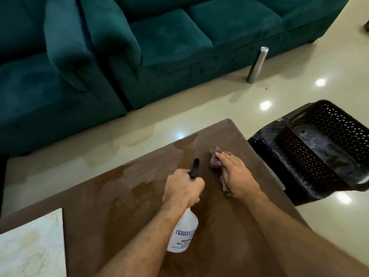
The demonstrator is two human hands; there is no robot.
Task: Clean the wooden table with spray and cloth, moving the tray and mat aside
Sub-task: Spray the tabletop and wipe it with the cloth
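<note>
Left-hand grip (pixel 182 188) wrapped around the neck of the spray bottle (pixel 182 234), fingers curled tight below the black nozzle, which points toward the upper part of the frame; translucent white bottle body tilted back beneath the forearm, printed label facing up. Right-hand grip (pixel 237 174) spread flat, fingers straight and close together, pressing the checked cloth (pixel 216 158) onto the wooden table (pixel 119 206) just right of the nozzle; cloth edges visible beyond the fingertips and beside the wrist. Wet, glossy patches on the table surface at frame centre and centre left. Pale marbled mat (pixel 32 244) lying on the table at lower left. Black perforated plastic chair (pixel 319 148) beside the table's right edge. Teal velvet sofa (pixel 159 43) across the top of the frame, on a glossy cream floor (pixel 299 86) with a steel post (pixel 257 64) standing at upper right.
</note>
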